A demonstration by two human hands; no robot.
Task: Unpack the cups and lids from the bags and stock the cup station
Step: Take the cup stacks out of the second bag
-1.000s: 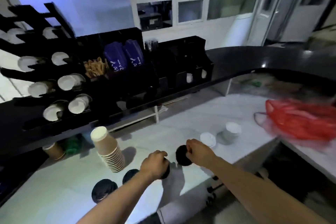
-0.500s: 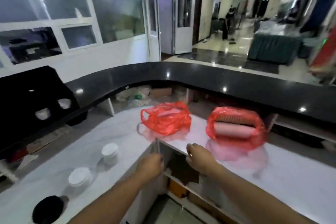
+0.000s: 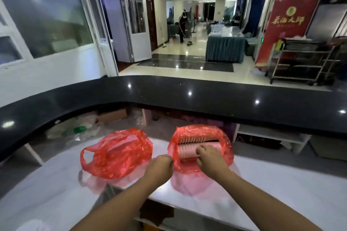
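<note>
**Two crinkled bags of translucent red plastic film** are lying side by side toward the far edge of the glossy white stone counter [image 3: 281, 193], under a polished black curved ledge [image 3: 187, 97]. The left bag [image 3: 116, 154] is slumping, with its looped handles splayed. The right bag [image 3: 224, 142] is gaping at its mouth. Inside it, a pale ribbed stack of nested paper cups [image 3: 186, 151] is lying on its side, with a second stack [image 3: 193, 139] behind. The nearer stack is being gripped by the right hand [image 3: 208, 157], whose fingers [image 3: 201, 151] are bent together over it. The left hand [image 3: 161, 165] is being held at that bag's left rim with its fingers curled tight. Whether the film is being pinched cannot be told.
</note>
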